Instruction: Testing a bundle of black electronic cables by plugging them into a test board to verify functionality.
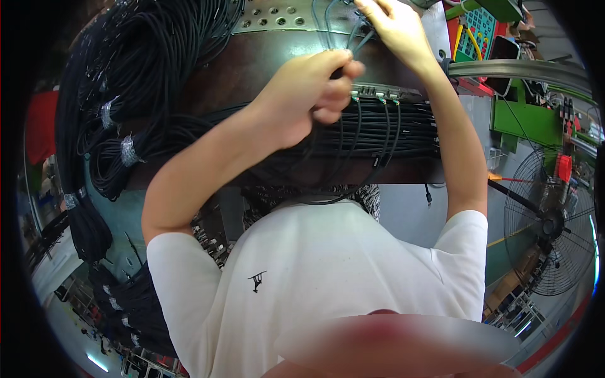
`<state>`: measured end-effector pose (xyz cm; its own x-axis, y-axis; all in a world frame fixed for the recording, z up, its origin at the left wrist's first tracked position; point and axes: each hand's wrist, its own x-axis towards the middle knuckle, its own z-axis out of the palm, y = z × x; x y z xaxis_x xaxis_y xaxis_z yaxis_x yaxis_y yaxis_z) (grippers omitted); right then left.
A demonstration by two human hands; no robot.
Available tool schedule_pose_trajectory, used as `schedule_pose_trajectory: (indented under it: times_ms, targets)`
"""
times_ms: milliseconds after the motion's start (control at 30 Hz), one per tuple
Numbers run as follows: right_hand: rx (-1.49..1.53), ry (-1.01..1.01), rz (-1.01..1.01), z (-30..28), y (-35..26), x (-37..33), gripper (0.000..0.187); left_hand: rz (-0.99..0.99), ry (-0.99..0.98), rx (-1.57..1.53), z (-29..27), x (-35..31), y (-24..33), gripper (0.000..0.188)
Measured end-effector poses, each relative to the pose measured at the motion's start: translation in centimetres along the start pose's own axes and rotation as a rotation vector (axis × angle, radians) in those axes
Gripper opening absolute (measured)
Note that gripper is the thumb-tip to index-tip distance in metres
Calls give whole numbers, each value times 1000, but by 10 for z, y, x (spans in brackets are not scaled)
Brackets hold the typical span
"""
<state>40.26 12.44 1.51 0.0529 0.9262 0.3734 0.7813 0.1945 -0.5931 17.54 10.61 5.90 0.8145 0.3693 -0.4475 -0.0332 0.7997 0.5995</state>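
My left hand (pixel 315 88) is closed, its fingers curled around a thin black cable (pixel 329 31) above the brown work surface (pixel 271 69). Beyond it, at the top edge, the bent fingers of my right hand (pixel 398 28) pinch at another stretch of thin cable (pixel 364 39); the very tips are partly cut off. Several cables loop between the two hands near a metal plate with round holes (pixel 271 24). Just below my left hand, a metal strip (pixel 403 94) holds small connectors (pixel 380 97), with cables running down from them toward my shirt.
Thick coils of black cable (pixel 157 57) lie on the left, some bound with shiny ties (pixel 130 151). A straight cable bundle (pixel 409 129) runs along the near side. To the right are a curved metal rail (pixel 517 69), a green-and-red device (pixel 479 34) and a fan (pixel 549 223).
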Motion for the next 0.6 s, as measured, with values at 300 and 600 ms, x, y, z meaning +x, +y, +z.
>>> schedule_pose_trajectory:
  times_ms: [300,600]
  targets:
    - [-274,-71,-313,-16,-19,-35,32,1011,978,463,-118,-159,117,44]
    - [26,-288,-86,-30,-33,-97,16,-83,154,690,-36,-53,-2,51]
